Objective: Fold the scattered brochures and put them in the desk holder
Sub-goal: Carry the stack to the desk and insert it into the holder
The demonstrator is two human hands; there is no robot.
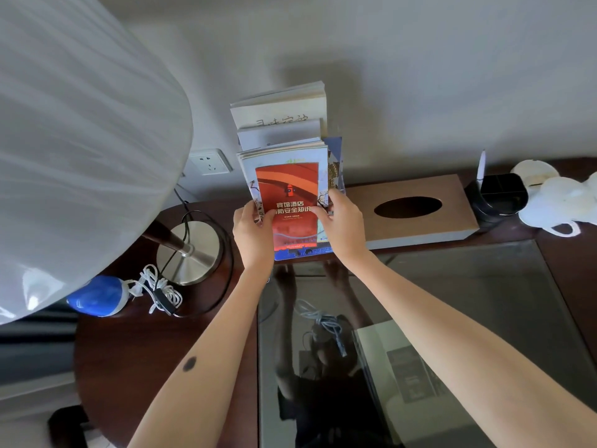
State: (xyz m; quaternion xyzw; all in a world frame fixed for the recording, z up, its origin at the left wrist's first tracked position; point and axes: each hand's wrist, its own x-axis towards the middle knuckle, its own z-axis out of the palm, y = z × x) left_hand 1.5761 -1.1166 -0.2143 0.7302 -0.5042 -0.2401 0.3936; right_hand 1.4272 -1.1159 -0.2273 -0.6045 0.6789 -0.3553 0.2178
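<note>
Now keep both hands, left hand (252, 233) and right hand (343, 223), pinching the red brochure (288, 202); seat it squarely in front of the desk holder's (303, 253) stack.

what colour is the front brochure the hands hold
Red-orange front brochure, blue strip at its bottom; head view.

brochure (290, 195) upright, front of booklet stack (281, 108) | stack at back of desk (145, 350), against wall (420, 76) | lamp base (190, 250) left of stack | tissue box (420, 227) right of stack | cups (555, 202) far right
</note>
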